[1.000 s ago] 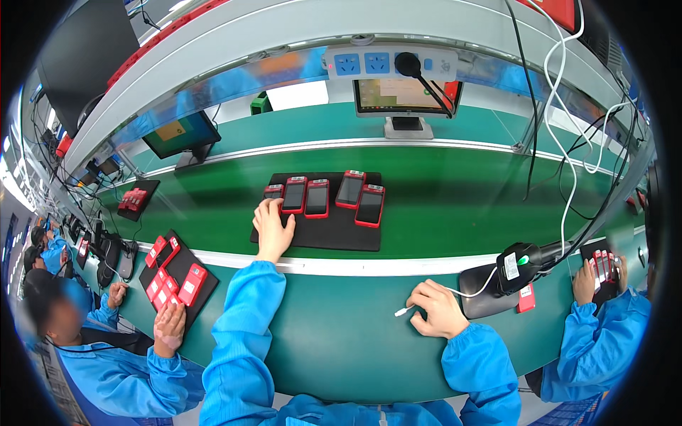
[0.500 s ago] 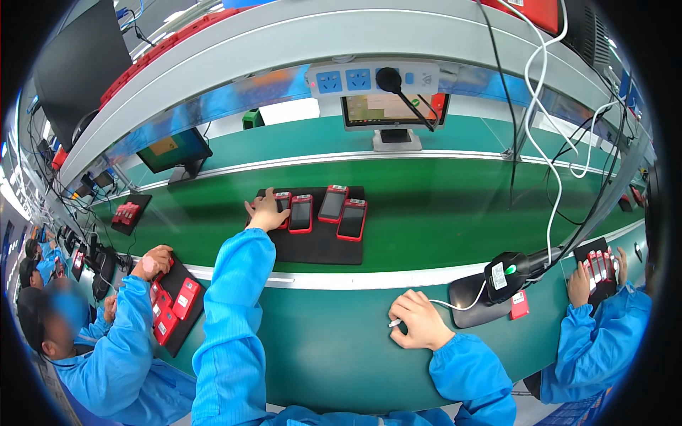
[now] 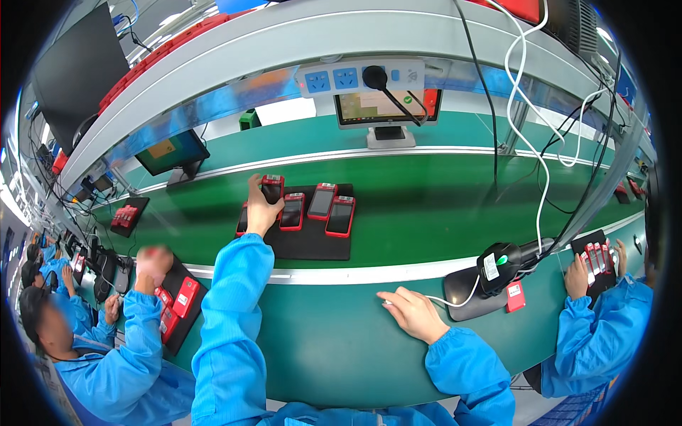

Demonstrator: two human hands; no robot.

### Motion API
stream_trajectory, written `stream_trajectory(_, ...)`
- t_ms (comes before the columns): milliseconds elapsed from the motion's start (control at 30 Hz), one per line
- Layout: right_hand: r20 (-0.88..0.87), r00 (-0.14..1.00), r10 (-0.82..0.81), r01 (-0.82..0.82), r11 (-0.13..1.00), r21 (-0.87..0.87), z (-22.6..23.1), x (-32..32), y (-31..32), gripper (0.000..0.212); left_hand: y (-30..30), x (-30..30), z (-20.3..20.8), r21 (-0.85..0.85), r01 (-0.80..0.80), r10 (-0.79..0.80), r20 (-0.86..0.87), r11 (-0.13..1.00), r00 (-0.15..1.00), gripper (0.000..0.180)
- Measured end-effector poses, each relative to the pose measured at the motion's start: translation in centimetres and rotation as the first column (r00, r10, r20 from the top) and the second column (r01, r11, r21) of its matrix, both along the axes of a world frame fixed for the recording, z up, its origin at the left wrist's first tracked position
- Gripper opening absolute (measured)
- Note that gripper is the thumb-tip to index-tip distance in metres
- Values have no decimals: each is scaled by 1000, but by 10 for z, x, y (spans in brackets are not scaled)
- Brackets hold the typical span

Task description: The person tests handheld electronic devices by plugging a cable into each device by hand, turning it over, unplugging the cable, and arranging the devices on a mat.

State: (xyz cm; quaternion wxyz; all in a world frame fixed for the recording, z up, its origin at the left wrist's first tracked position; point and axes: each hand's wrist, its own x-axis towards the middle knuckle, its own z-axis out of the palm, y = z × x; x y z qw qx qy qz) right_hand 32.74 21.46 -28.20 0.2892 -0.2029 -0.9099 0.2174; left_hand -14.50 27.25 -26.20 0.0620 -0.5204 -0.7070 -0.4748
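- The right hand (image 3: 414, 312) lies flat and empty on the near green bench edge (image 3: 334, 341), beside a barcode scanner (image 3: 497, 266).
- The left hand (image 3: 261, 209) holds a red handheld terminal (image 3: 272, 188), lifted over the black tray (image 3: 312, 238).
- Behind the tray the green conveyor belt (image 3: 440, 206) has free room.

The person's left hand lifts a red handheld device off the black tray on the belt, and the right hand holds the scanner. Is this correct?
Not quite. In the head view the right hand rests flat on the green table edge, apart from the scanner in its stand. The left hand does lift a red device over the black tray.
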Motion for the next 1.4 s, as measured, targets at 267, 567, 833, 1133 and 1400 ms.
stream_trajectory(267, -43, 995, -96, 94, 995, -26, 4, -5, -18, 30, -73, 152, -28, 409, 51, -412, 907, 911, 89, 70)
stream_trajectory(567, -156, 981, -117, 96, 986, -133, 3, -15, -38, 20, -142, 271, -37, 354, 111, -357, 934, 929, 7, 65)
stream_trajectory(833, -84, 986, -141, 120, 969, -217, 2, -13, -41, 26, -143, 281, -42, 375, 120, -383, 923, 919, 45, 62)
stream_trajectory(1133, -104, 984, -142, 110, 956, -271, 1, -14, -41, 24, -146, 282, -48, 373, 154, -396, 903, 915, 168, 66)
stream_trajectory(1400, -52, 988, -147, 126, 950, -287, 4, -12, -42, 26, -145, 280, -63, 380, 184, -419, 866, 906, 273, 74)
